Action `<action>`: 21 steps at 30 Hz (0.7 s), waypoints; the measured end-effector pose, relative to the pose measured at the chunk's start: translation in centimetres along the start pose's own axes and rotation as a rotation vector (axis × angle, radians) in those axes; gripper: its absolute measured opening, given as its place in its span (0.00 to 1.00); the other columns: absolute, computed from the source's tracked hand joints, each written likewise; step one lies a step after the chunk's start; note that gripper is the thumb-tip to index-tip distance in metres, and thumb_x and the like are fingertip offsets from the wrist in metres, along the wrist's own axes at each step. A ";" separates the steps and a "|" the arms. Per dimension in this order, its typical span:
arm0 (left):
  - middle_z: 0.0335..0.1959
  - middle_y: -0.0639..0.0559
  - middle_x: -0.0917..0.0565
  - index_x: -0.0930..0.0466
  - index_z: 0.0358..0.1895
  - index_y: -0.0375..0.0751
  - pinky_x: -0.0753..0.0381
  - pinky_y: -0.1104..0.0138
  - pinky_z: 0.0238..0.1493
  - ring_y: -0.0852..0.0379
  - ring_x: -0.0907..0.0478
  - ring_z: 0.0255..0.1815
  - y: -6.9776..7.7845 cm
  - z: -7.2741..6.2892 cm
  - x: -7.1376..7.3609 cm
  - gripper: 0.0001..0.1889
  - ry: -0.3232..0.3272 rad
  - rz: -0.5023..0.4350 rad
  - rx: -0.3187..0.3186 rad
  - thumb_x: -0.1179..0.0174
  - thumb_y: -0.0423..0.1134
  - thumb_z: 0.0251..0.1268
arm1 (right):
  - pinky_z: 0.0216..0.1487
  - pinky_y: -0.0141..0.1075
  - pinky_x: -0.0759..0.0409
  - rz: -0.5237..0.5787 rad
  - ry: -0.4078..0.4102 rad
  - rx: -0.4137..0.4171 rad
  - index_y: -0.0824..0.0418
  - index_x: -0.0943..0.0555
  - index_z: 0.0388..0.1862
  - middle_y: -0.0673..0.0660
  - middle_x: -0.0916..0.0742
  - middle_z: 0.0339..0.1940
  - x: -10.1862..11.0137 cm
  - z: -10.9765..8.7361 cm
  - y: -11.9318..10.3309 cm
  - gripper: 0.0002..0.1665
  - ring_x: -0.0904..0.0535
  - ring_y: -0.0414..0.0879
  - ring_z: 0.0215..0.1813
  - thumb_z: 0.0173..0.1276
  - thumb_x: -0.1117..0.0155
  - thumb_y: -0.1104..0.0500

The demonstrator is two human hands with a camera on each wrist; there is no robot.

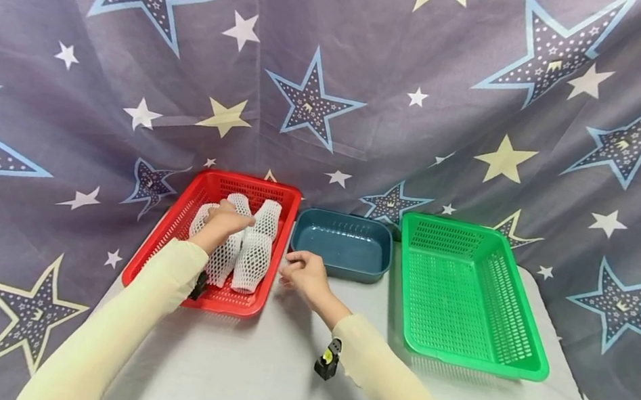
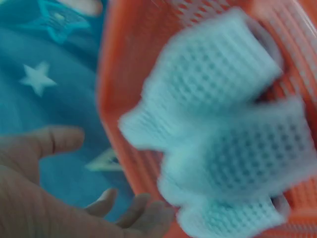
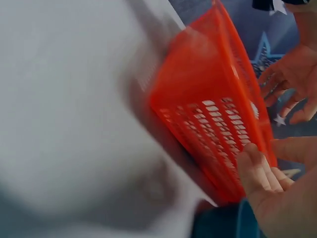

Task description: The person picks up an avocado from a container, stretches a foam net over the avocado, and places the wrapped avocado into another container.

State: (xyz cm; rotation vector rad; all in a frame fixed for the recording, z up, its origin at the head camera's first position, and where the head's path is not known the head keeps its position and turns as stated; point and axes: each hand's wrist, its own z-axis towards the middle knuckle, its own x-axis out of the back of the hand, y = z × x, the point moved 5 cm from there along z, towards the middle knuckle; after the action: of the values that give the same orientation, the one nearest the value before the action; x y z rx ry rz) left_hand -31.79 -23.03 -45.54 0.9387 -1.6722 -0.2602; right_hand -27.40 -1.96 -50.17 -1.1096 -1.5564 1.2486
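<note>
Several objects wrapped in white foam netting point(image 1: 252, 262) lie side by side in the red basket point(image 1: 207, 177); the netting hides what most of them are. My left hand point(image 1: 223, 219) hovers over the basket, thumb and fingers apart and nothing between them. In the left wrist view the netted objects point(image 2: 213, 74) are blurred, with the left hand point(image 2: 54, 198) beside them. My right hand point(image 1: 308, 275) is near the basket's right side, in front of the blue dish point(image 1: 341, 273). In the right wrist view its fingers point(image 3: 255, 168) look relaxed and hold nothing; contact with the basket cannot be told.
A green basket point(image 1: 446, 313) with nothing inside stands to the right of the blue dish. All the containers are on a white table point(image 1: 270, 384). Behind the table hangs a star-patterned curtain point(image 1: 380, 37). A small black device point(image 1: 327, 359) is strapped at the right wrist.
</note>
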 end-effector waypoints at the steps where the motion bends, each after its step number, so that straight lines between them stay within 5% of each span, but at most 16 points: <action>1: 0.71 0.22 0.38 0.43 0.73 0.26 0.34 0.43 0.72 0.26 0.40 0.73 0.7 -0.6 -0.1 0.39 0.039 -0.028 -0.038 0.44 0.48 0.66 | 0.38 0.49 0.11 -0.030 0.008 0.035 0.78 0.21 0.53 0.69 0.12 0.31 0.6 0.0 -0.4 0.18 0.13 0.51 0.28 0.64 0.35 0.75; 5: 0.66 0.30 0.27 0.33 0.70 0.32 0.30 0.48 0.69 0.36 0.31 0.68 3.2 -2.0 -0.6 0.30 0.152 -0.211 -0.187 0.43 0.42 0.66 | 0.36 0.47 0.11 -0.159 0.048 0.175 0.73 0.19 0.52 0.73 0.11 0.37 3.5 -0.1 -2.2 0.15 0.11 0.60 0.33 0.66 0.36 0.71; 11: 0.62 0.33 0.24 0.29 0.66 0.33 0.29 0.51 0.69 0.40 0.28 0.64 6.5 -4.5 -1.7 0.25 0.189 -0.430 -0.349 0.43 0.37 0.66 | 0.38 0.39 0.13 -0.328 0.155 0.374 0.67 0.18 0.55 0.68 0.09 0.41 8.5 -1.1 -5.5 0.15 0.11 0.60 0.38 0.70 0.36 0.66; 16: 0.60 0.35 0.21 0.26 0.63 0.34 0.29 0.51 0.71 0.39 0.26 0.65 8.3 -6.9 -3.1 0.23 0.221 -0.484 -0.477 0.41 0.35 0.64 | 0.50 0.48 0.14 -0.412 0.224 0.449 0.62 0.18 0.60 0.64 0.10 0.47 11.3 -2.6 -6.8 0.17 0.13 0.55 0.47 0.74 0.36 0.60; 21: 0.63 0.41 0.21 0.23 0.64 0.39 0.31 0.51 0.72 0.43 0.27 0.68 8.6 -8.5 -6.2 0.23 0.203 -0.459 -0.561 0.39 0.40 0.67 | 0.60 0.51 0.17 -0.443 0.231 0.436 0.57 0.23 0.68 0.61 0.14 0.60 12.4 -3.7 -6.1 0.24 0.17 0.54 0.61 0.75 0.37 0.54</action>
State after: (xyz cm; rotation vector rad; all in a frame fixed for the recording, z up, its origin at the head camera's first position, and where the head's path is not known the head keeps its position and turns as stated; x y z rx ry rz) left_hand -27.77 -10.53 -41.91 0.8670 -1.0893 -0.8649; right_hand -27.95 10.22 -42.67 -0.5650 -1.1928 1.0433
